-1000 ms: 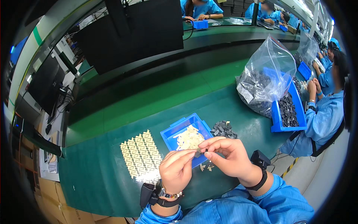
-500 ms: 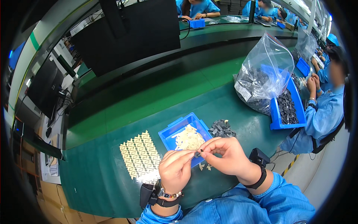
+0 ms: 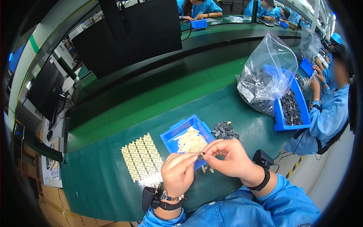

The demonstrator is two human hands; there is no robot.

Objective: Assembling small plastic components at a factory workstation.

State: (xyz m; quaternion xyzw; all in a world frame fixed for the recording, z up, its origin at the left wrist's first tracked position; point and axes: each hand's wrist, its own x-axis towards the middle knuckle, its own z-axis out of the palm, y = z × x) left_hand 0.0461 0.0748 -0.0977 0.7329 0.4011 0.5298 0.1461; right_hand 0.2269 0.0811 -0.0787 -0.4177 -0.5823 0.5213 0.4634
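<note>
Close to the near side of a small blue tray (image 3: pixel 169 135), my left hand (image 3: pixel 176 173) and my right hand (image 3: pixel 231 159) meet with fingertips pinched together. Between them is a small dark grey piece (image 3: pixel 200 156), mostly covered by the fingers; its exact kind is too small to make out. The tray holds a heap of cream-coloured flat bits (image 3: pixel 192 140). To its right lies a pile of dark grey pieces (image 3: pixel 225 130). A clear sheet bearing rows of cream strips (image 3: pixel 141 157) lies left of my left hand. A few cream scraps (image 3: pixel 204 169) rest under my right hand.
At the right stand a clear plastic bag (image 3: pixel 261 81) of dark pieces and a larger blue bin (image 3: pixel 279 123), also filled with them. A co-worker (image 3: pixel 329 109) sits beyond the bin. A black monitor back (image 3: pixel 128 41) rises over the green bench (image 3: pixel 106 172).
My hands hold almost the same place; the dark piece between my fingertips has shifted slightly. At the right, the co-worker's hands have moved.
</note>
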